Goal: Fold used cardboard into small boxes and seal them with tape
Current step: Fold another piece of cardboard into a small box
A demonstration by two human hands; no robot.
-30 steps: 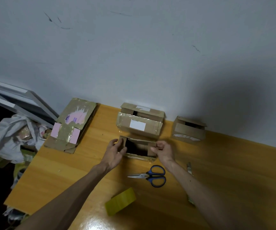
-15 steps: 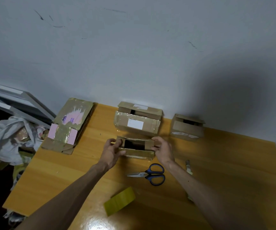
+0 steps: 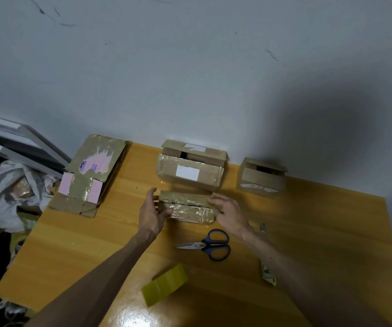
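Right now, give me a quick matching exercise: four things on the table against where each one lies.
Things:
1 scissors
2 tape roll
3 flat cardboard
4 white-label box

Places:
A against the wall, mid-table
B far left corner
C nearest the camera
D just this side of the folded box

Pairs: 1-D, 2-C, 3-B, 4-A.
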